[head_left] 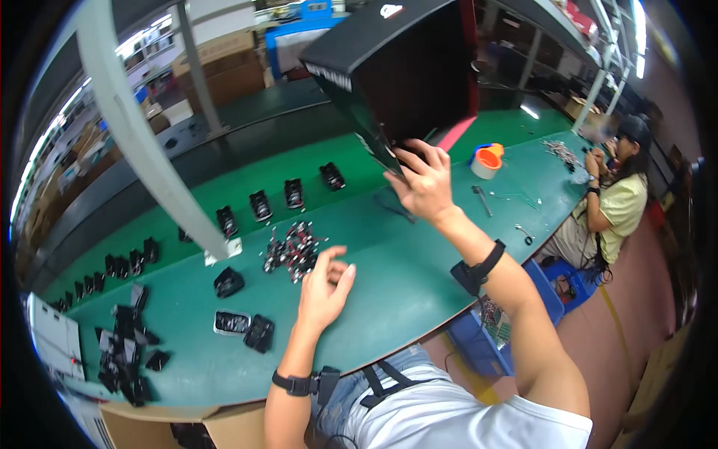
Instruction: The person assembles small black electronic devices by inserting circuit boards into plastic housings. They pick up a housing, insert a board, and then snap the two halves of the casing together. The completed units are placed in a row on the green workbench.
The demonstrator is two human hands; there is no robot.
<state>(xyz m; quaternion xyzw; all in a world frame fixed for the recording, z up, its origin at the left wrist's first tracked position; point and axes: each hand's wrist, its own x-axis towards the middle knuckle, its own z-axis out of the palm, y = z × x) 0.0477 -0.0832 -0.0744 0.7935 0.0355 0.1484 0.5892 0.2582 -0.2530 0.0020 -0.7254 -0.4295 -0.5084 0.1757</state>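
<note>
One big black box point(411, 75), just above the right hand point(426, 183), is pinched by that hand at its low edge and is best gripped firmly so it is not dropped. The left hand point(324, 292) is loosely curled, with nothing seen in it; one heap of wires point(295, 251) is spread just beyond it, four black parts point(294, 193) are lined up farther off, right of the grey post point(157, 138), and three black pieces point(259, 334) are set near its left.

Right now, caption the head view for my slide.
Right hand holding a tilted, open black box above a green workbench, left hand near a pile of small red, black and white parts.
</note>
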